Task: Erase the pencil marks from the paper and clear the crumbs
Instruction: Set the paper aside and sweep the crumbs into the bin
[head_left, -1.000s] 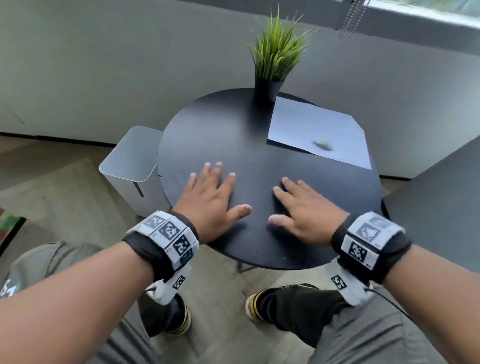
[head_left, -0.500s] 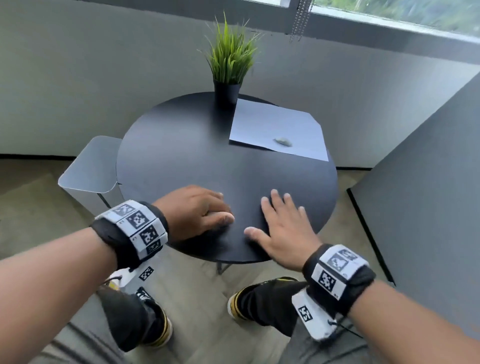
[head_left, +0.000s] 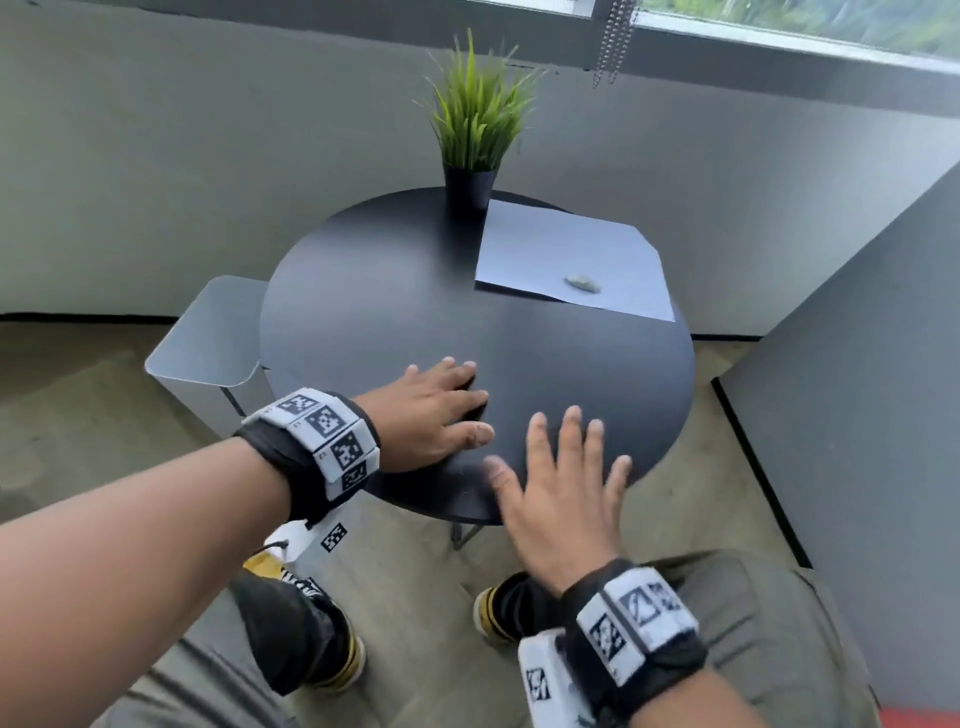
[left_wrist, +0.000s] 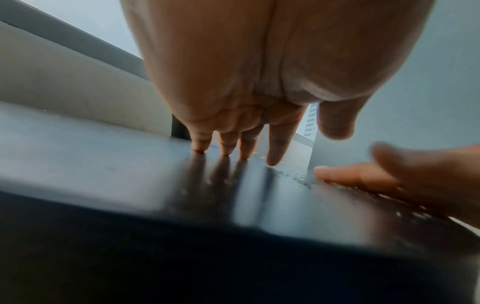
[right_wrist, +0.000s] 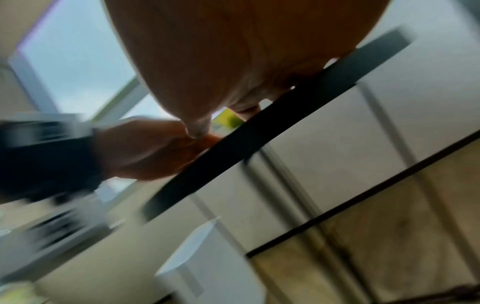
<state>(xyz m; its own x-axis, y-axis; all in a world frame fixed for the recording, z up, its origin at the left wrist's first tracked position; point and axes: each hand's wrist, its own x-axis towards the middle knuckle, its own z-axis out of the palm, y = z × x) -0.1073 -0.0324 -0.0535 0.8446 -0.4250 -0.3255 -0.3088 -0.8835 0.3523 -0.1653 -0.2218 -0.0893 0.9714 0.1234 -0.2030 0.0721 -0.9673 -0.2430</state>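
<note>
A: Ref. landmark = round black table (head_left: 363, 312). Status, L to R?

B: Left of table, just beside its rim: pale metal bin (head_left: 208, 338) on floor. On table's near-left edge: left hand (head_left: 431, 410), palm down, fingers straight and close together, holding nothing. Left wrist view confirms fingertips (left_wrist: 224, 148) touching tabletop.

A: Right hand?

B: Right hand (head_left: 561, 499) at table's near edge, just right of left hand, apart from it. Fingers spread, straight, nothing held. Blurred; cannot tell if it touches the top.

A: Task items?

B: Paper (head_left: 571, 254) lies flat on table's far-right part; its right corner overhangs the rim. Grey eraser (head_left: 582, 282) sits on paper near its front edge, well apart from both hands. Pencil marks and crumbs: too small to tell in head view. Left wrist view shows light specks (left_wrist: 298, 179) on tabletop betw. the two hands.

A: Other items?

B: Potted grass plant (head_left: 475, 119) upright at table's far edge, pot touching paper's far-left corner. Dark panel (head_left: 857, 389) stands right of table.
</note>
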